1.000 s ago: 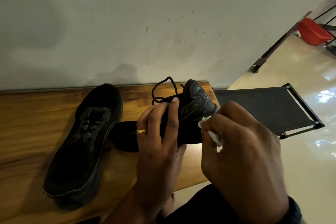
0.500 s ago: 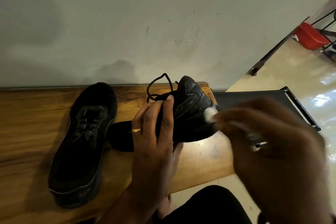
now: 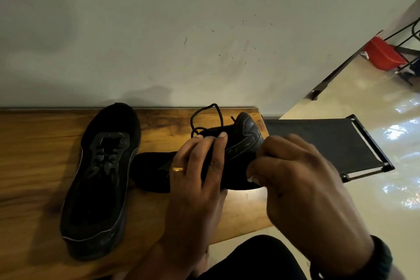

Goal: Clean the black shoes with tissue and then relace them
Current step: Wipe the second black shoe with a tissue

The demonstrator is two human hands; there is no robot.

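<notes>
on the bench (image 3: 34, 166), at its right end, the shoe (image 3: 241, 143) sits tipped up, gripped by the left hand (image 3: 195, 173). the right hand (image 3: 302, 184), fingers curled round the tissue (image 3: 250, 179), has swung back onto its side: wiping goes on, relacing waits. the second shoe (image 3: 100, 179) lies alongside.

**Right hand back against the shoe**

The right hand (image 3: 304, 188), blurred and out toward the right of the frame half a second ago, has swung left onto the side of the held shoe (image 3: 244, 134). The tissue (image 3: 251, 179), then a plain white wad, now shows only as a sliver.
</notes>
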